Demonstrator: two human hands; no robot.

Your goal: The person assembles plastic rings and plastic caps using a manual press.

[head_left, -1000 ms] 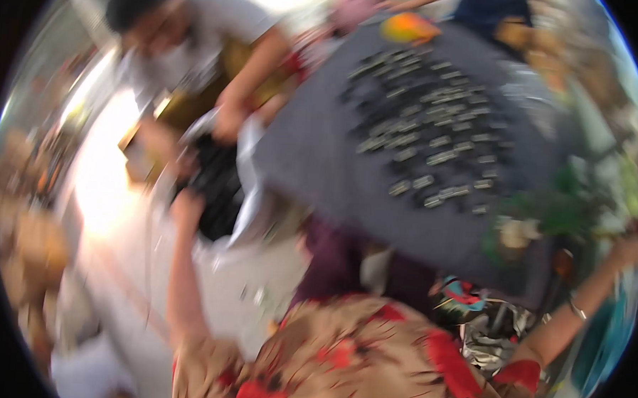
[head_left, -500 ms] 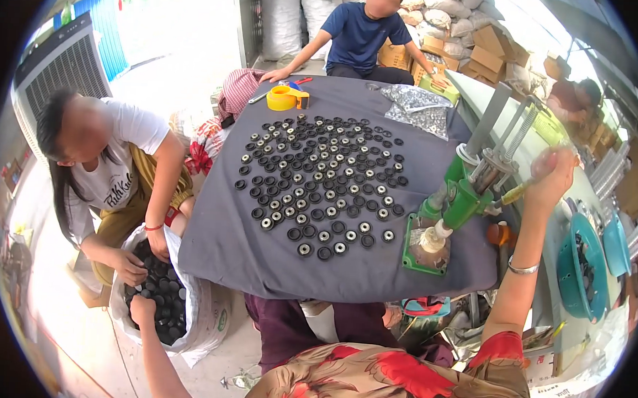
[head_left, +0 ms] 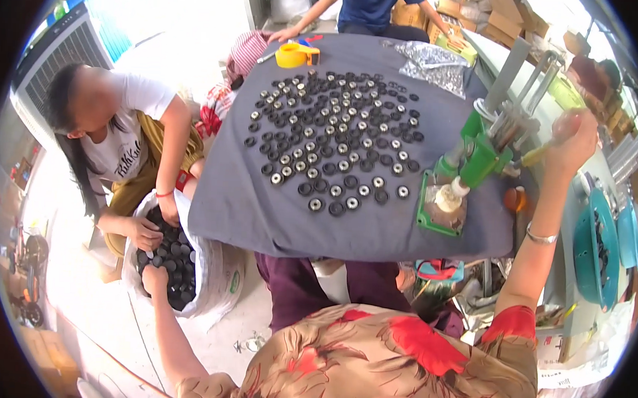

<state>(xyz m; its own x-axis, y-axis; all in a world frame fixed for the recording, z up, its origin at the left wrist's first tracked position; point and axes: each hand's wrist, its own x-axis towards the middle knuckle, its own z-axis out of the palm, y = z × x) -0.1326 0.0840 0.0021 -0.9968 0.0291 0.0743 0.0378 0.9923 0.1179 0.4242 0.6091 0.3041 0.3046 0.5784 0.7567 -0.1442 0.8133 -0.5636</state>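
A green hand press stands at the right edge of the grey-covered table; the worker's right hand has its fingers wrapped around its lever knob. Left of the table, the left hand reaches into a white sack of black caps, fingers buried, their state unclear. A seated person's hand digs into the sack too.

Matt grey cloth; glossy green metal press.

One green press, one yellow tape dispenser, one white sack.
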